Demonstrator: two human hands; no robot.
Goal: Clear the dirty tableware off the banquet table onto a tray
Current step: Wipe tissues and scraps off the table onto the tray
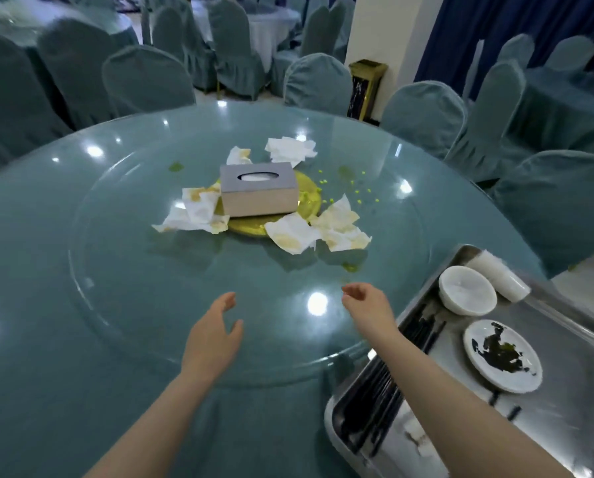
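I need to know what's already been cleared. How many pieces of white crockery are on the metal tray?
3: a bowl at the tray's far end, a cup lying on its side just behind the bowl, and a plate with dark leftovers nearer the middle. The right forearm may hide more.

Both bare forearms reach forward from the lower edge of the view, roughly parallel, well apart. Left hand (210, 334): palm turned inward, fingers extended and loosely together, thumb spread off to the right; holds nothing. Right hand (368, 305): a little farther forward than the left, wrist slightly bent, fingers loosely curled toward the left with the tips drawn near the thumb; nothing visible between them. Hands do not touch each other.
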